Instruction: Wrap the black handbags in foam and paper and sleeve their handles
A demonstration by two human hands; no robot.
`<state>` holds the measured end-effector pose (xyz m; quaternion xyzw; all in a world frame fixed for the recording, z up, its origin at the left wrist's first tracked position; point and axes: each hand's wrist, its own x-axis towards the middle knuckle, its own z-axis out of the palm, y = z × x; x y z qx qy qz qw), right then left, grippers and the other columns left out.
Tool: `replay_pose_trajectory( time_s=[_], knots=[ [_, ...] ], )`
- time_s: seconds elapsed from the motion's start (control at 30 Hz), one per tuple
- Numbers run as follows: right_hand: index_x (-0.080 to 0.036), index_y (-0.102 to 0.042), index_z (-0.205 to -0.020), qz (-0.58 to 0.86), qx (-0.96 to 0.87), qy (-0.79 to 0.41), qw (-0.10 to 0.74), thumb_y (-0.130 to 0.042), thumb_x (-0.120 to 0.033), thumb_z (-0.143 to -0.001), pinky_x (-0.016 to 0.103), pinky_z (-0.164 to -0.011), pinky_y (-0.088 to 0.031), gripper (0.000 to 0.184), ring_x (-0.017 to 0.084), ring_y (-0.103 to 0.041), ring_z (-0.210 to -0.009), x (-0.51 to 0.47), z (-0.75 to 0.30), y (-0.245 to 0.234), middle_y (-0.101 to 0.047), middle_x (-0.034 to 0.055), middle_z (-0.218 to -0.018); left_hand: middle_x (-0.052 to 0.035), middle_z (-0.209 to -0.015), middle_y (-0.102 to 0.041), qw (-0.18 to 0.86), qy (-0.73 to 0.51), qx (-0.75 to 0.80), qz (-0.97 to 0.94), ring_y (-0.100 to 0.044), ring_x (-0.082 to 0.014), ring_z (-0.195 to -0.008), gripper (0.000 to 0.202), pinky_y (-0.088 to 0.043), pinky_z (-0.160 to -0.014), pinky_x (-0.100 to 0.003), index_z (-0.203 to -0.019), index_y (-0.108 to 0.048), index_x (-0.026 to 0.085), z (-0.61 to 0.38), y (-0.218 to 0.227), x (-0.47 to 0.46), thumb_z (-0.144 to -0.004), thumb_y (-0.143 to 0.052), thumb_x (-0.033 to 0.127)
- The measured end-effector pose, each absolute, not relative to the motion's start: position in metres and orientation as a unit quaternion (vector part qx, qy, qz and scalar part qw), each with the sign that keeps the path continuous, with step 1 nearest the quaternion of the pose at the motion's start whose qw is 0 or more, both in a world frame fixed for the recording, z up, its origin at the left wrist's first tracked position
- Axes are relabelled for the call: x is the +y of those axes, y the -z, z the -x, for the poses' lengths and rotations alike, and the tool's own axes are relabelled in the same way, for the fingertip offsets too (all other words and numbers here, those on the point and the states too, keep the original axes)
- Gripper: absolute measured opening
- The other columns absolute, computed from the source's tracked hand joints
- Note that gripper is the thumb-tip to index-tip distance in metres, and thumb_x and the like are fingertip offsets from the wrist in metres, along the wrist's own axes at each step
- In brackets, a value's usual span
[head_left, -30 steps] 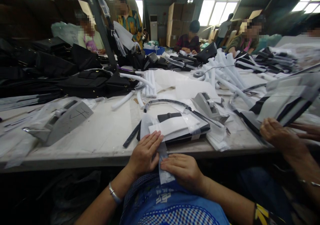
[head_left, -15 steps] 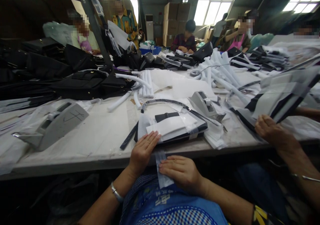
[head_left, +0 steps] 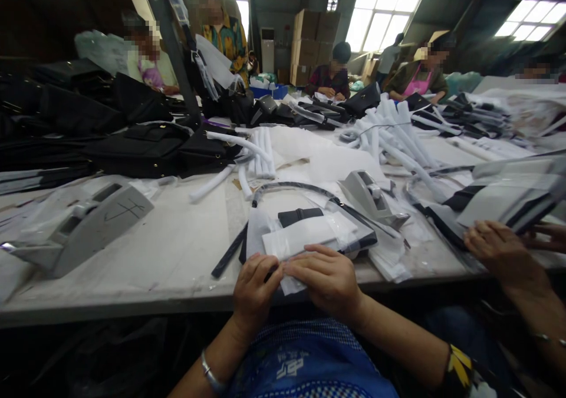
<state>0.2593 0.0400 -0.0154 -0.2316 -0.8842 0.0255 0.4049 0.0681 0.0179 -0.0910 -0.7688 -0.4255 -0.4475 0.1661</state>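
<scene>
A black handbag [head_left: 360,246] lies on the table in front of me, partly wrapped in white sheet and clear plastic, its handle [head_left: 294,187] arched away from me. A white padding strip [head_left: 300,236] lies across its upper side. At the bag's near edge, my left hand [head_left: 255,289] has its fingers curled and pinched on a translucent plastic strip [head_left: 292,286]. My right hand [head_left: 331,281] presses its fingers together on the same strip, its fingertips meeting the left hand's. Part of the strip is hidden under the fingers.
Grey tape dispensers stand at left [head_left: 104,224] and behind the bag [head_left: 369,194]. White wrapped tubes [head_left: 389,130] and black bags [head_left: 137,147] are heaped farther back. At right, a co-worker's hand [head_left: 499,253] holds another wrapped bag [head_left: 499,200]. The table edge [head_left: 132,306] runs before me.
The plastic strip that hung over the table edge is now raised against the bag. My right hand has moved up to join my left, whose flat fingers have curled. The co-worker's bag is lower.
</scene>
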Motion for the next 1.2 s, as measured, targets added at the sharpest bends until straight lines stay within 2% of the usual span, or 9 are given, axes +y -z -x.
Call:
replay_pose_trajectory(
  time_s=[0.2,0.33,0.43,0.57,0.7,0.8,0.93,1.1,1.2],
  knots=[
    [-0.022,-0.07,-0.099,0.301,-0.874,-0.074,0.374,-0.051,-0.007,-0.085,0.036,-0.094,-0.045,0.028,0.018,-0.07,-0.095,0.073,-0.243,0.016,-0.077,0.0007,-0.093,-0.0066,-0.097,-0.069,0.124,0.469,-0.426,0.764,-0.064,-0.0188,-0.094,0.02,-0.055,-0.095,-0.043,-0.096,-0.07,0.018,-0.065,0.088,0.015,-0.094,-0.053,0.006],
    [-0.024,-0.073,-0.088,0.373,-0.862,-0.099,0.329,-0.066,-0.012,-0.086,0.037,-0.09,-0.048,0.014,0.021,-0.066,-0.098,0.093,-0.235,0.026,-0.077,-0.0002,-0.095,-0.0086,-0.101,-0.07,0.082,0.479,-0.406,0.774,-0.065,-0.02,-0.101,0.028,-0.054,-0.099,-0.043,-0.112,-0.067,0.015,-0.058,0.091,0.011,-0.092,-0.054,0.001],
    [-0.024,-0.073,-0.081,0.411,-0.86,-0.127,0.274,-0.076,-0.022,-0.083,0.036,-0.085,-0.049,0.005,0.021,-0.064,-0.093,0.103,-0.232,0.026,-0.075,-0.0011,-0.102,-0.0097,-0.105,-0.071,0.053,0.482,-0.401,0.777,-0.065,-0.0208,-0.105,0.03,-0.052,-0.101,-0.042,-0.113,-0.067,0.013,-0.054,0.093,0.01,-0.09,-0.055,-0.002],
    [-0.022,-0.068,-0.086,0.47,-0.853,-0.147,0.172,-0.08,-0.031,-0.081,0.03,-0.069,-0.044,0.016,0.018,-0.063,-0.08,0.113,-0.23,0.014,-0.071,0.0005,-0.094,-0.0094,-0.108,-0.071,0.057,0.461,-0.422,0.779,-0.064,-0.0196,-0.106,0.032,-0.052,-0.1,-0.036,-0.118,-0.067,0.015,-0.052,0.087,0.012,-0.092,-0.055,0.001],
    [-0.021,-0.061,-0.095,0.505,-0.841,-0.158,0.114,-0.082,-0.033,-0.078,0.026,-0.056,-0.031,0.029,0.014,-0.058,-0.065,0.127,-0.226,0.007,-0.067,-0.0011,-0.085,-0.0084,-0.129,-0.067,0.093,0.388,-0.429,0.811,-0.062,-0.0211,-0.112,0.042,-0.053,-0.097,-0.034,-0.133,-0.061,0.02,-0.055,0.073,0.014,-0.097,-0.046,0.005],
    [-0.021,-0.06,-0.095,0.508,-0.835,-0.169,0.127,-0.079,-0.028,-0.08,0.025,-0.058,-0.032,0.025,0.016,-0.06,-0.07,0.135,-0.221,0.008,-0.067,0.0,-0.085,-0.0048,-0.137,-0.062,0.096,0.336,-0.449,0.822,-0.062,-0.0224,-0.109,0.048,-0.054,-0.095,-0.036,-0.137,-0.058,0.019,-0.057,0.068,0.013,-0.097,-0.037,0.003],
    [-0.021,-0.063,-0.096,0.485,-0.831,-0.193,0.193,-0.074,-0.016,-0.084,0.023,-0.066,-0.042,0.017,0.014,-0.063,-0.076,0.135,-0.233,0.002,-0.07,-0.0009,-0.09,-0.002,-0.141,-0.06,0.109,0.298,-0.455,0.832,-0.06,-0.0234,-0.108,0.055,-0.054,-0.093,-0.034,-0.146,-0.047,0.016,-0.057,0.071,0.014,-0.094,-0.037,0.002],
    [-0.02,-0.067,-0.1,0.536,-0.725,-0.209,0.379,-0.064,-0.029,-0.092,0.027,-0.081,-0.052,0.012,0.016,-0.068,-0.085,0.133,-0.329,-0.025,-0.072,0.0024,-0.093,0.0021,-0.14,-0.06,0.122,0.313,-0.443,0.831,-0.059,-0.0224,-0.11,0.066,-0.051,-0.096,-0.031,-0.152,-0.038,0.019,-0.053,0.077,0.017,-0.089,-0.04,-0.003],
    [-0.02,-0.069,-0.101,0.669,-0.614,-0.202,0.367,-0.066,-0.032,-0.09,0.034,-0.093,-0.052,0.017,0.022,-0.067,-0.098,0.142,-0.406,-0.037,-0.073,0.0068,-0.101,0.0026,-0.138,-0.062,0.13,0.316,-0.436,0.833,-0.06,-0.0215,-0.108,0.069,-0.052,-0.095,-0.03,-0.152,-0.039,0.02,-0.052,0.078,0.018,-0.087,-0.041,-0.004]
  ],
)
